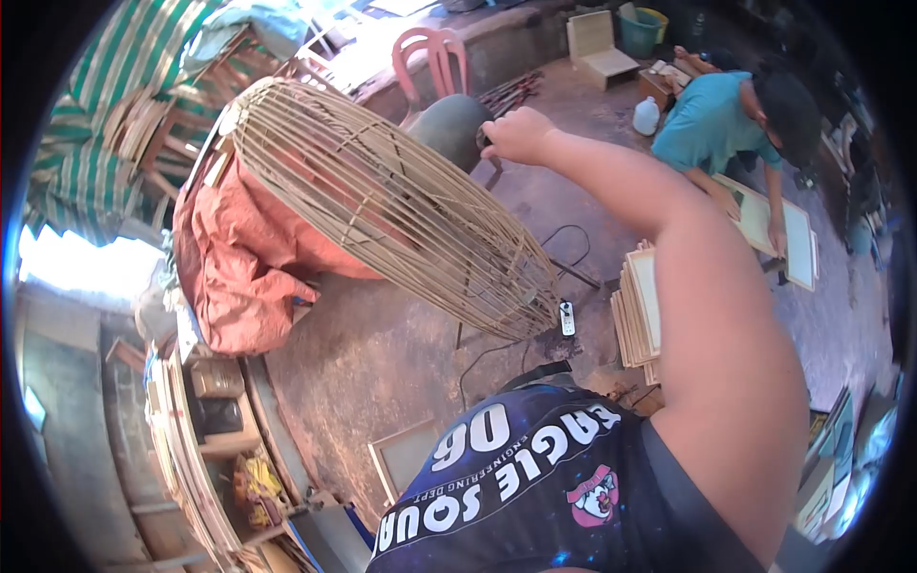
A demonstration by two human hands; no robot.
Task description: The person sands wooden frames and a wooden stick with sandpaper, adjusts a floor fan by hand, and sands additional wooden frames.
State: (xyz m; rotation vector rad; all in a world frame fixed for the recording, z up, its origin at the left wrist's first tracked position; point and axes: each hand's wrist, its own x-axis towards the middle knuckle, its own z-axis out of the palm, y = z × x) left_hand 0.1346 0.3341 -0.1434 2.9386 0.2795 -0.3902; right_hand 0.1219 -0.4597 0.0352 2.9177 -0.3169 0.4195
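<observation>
My right hand (521, 136) is raised at the end of my outstretched arm. Its fingers are closed on a small dark thing (482, 139), mostly hidden by them. Just beyond its fingertips is a rounded grey-green surface (444, 127), in front of a pink plastic chair (420, 48). A long woven frame of thin strips (382, 196) slants across the middle, left of my arm. My left hand is out of view.
Orange cloth (239, 258) lies behind the woven frame. A power strip (567, 319) with cables is near its lower end. Stacked panels (635, 310) stand beside my arm. At the right, another person (707, 124) bends over light panels (755, 215). Shelves (229, 439) stand lower left.
</observation>
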